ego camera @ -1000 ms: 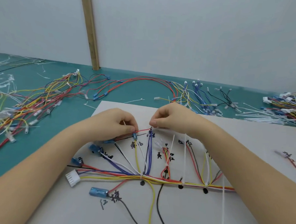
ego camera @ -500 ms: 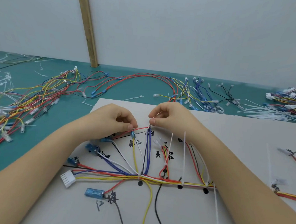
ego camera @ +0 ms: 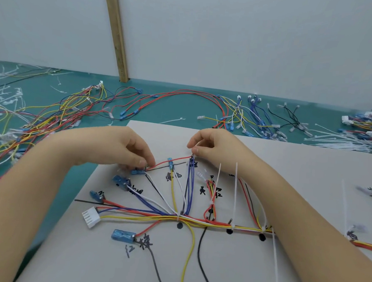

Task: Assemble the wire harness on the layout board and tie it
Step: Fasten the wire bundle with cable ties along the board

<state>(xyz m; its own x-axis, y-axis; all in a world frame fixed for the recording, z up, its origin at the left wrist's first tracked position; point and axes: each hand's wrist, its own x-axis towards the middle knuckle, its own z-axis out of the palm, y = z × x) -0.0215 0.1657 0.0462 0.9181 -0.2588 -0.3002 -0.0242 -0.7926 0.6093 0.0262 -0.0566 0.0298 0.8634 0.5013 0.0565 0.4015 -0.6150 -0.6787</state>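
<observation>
Pinching a red wire (ego camera: 172,160) taut, left hand (ego camera: 124,147) and right hand (ego camera: 215,145) fingers curled, near layout board (ego camera: 308,168) far edge.

1. A single head-worn view looks forward and down, close over the grey board (ego camera: 287,167).
2. It faces the pale wall (ego camera: 229,35) beyond the green table (ego camera: 171,110).
3. Both forearms enter from the bottom corners.

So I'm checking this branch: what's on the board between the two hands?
In the head view, a red wire spans from left hand to right hand, passing a small blue terminal on a yellow wire.
</observation>
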